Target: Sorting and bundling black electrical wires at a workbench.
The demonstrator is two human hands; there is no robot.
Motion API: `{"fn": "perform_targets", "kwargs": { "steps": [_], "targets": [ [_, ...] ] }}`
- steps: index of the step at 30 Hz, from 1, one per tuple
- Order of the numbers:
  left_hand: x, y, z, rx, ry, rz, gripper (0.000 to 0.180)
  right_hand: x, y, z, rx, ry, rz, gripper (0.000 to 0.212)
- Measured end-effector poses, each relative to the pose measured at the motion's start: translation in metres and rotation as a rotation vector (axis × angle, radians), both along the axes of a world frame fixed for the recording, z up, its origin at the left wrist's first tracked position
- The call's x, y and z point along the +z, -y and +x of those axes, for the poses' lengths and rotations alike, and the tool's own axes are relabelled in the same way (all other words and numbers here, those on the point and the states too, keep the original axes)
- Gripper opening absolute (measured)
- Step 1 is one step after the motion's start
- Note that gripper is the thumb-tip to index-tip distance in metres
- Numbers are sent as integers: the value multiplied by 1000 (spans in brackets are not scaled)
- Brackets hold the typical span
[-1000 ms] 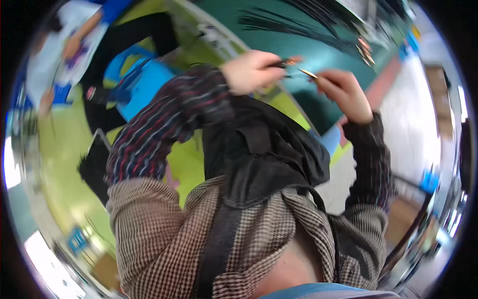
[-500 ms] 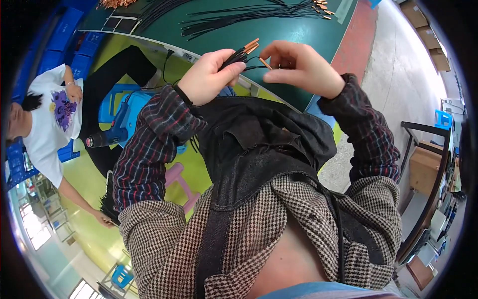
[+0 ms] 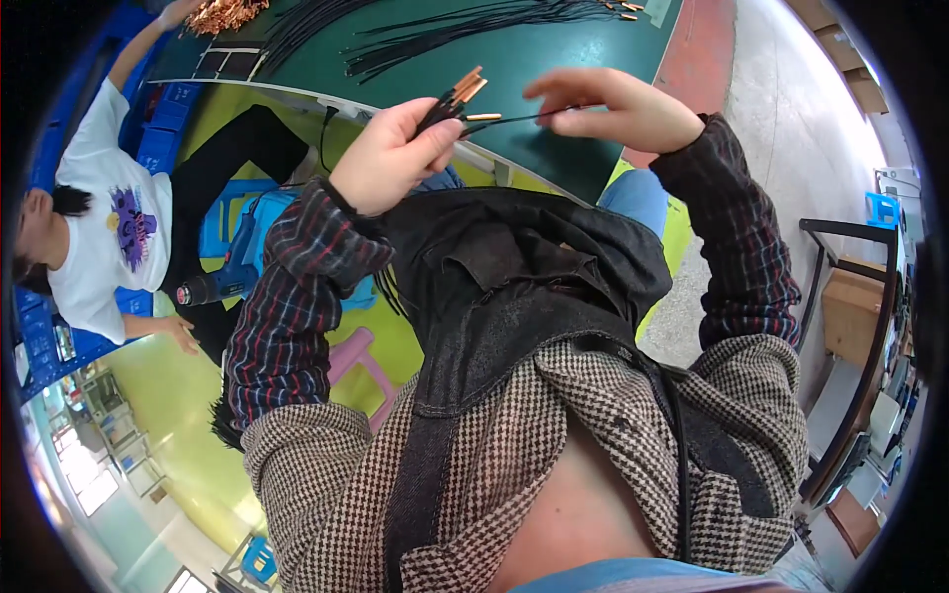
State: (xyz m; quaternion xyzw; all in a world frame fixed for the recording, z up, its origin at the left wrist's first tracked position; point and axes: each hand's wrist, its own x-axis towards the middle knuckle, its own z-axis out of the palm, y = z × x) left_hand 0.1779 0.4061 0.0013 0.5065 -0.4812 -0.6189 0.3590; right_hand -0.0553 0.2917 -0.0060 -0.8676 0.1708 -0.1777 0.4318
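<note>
My left hand [image 3: 388, 156] is closed round a bundle of black wires with copper-coloured tube ends [image 3: 467, 85] pointing up and away from me. One copper end [image 3: 483, 117] sticks out to the right, apart from the others. To the right, my right hand [image 3: 628, 111] has its thumb and fingers closed on a thin black wire [image 3: 522, 120], which runs back to the bundle. Both hands are above the near edge of the green table [image 3: 554, 64]. Inside my left fist the wires are hidden.
More black wires with copper ends [image 3: 445, 35] lie across the table, near a pile of copper pieces [image 3: 225, 14]. On the left sits a co-worker [image 3: 114, 222], one arm stretched toward that pile. A blue heat gun [image 3: 222, 282] and a pink stool [image 3: 358, 368] are beside me.
My right hand has moved right, away from the bundle, drawing a wire out straight. The copper end formerly at its fingers now lies by my left hand. The co-worker's arm has reached up to the table.
</note>
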Motion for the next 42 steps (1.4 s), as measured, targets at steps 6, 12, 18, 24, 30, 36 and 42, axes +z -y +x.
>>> {"fn": "perform_targets", "kwargs": {
  "steps": [6,12,18,24,30,36,42],
  "targets": [
    [-3,-23,-20,-24,66,-37,16,10,-23,-32,-46,-23,94,21],
    [17,-37,-51,-112,140,-137,17,32,-68,-28,-95,-160,-10,17],
    [28,-56,-61,-72,108,-110,17,38,-82,-44,-215,95,232,14],
    [31,-61,-67,-92,-42,7,14,31,-102,-33,-206,152,548,16],
    [19,-62,-58,-117,-210,68,21,17,-102,-20,-220,223,717,22],
    [10,-60,-51,-156,-340,110,23,13,-115,-2,-243,416,273,40],
    [17,-54,-38,-180,-347,80,24,15,-106,4,-72,295,339,42]
  ]
}}
